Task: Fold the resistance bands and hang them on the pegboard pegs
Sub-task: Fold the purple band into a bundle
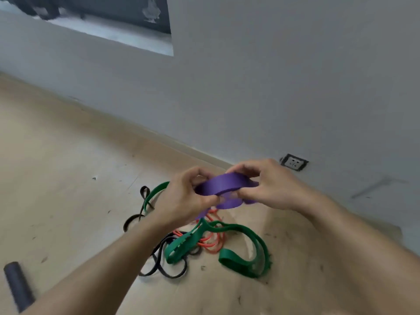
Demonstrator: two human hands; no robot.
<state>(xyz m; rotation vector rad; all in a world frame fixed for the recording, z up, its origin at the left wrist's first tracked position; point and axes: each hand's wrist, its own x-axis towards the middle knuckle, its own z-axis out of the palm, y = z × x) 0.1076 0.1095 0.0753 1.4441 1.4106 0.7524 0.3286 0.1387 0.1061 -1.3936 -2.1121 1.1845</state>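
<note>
Both grips grasp the purple band [223, 185], held in the air above the floor [56, 178]. The left hand [184, 196] pinches its left end, the right hand [266, 185] its right end, the band coiled in loops between them. Beneath lie green bands [241, 258], an orange band [213, 242] and black bands [163, 267], tangled together. No readable writing shows.

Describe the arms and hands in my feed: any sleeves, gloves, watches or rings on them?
Both forearms are bare right to the bottom edge of the head view, with no sleeve showing. The left hand and right hand wear no gloves. No watch, wristband or ring shows on either, though the image is somewhat blurred.
</note>
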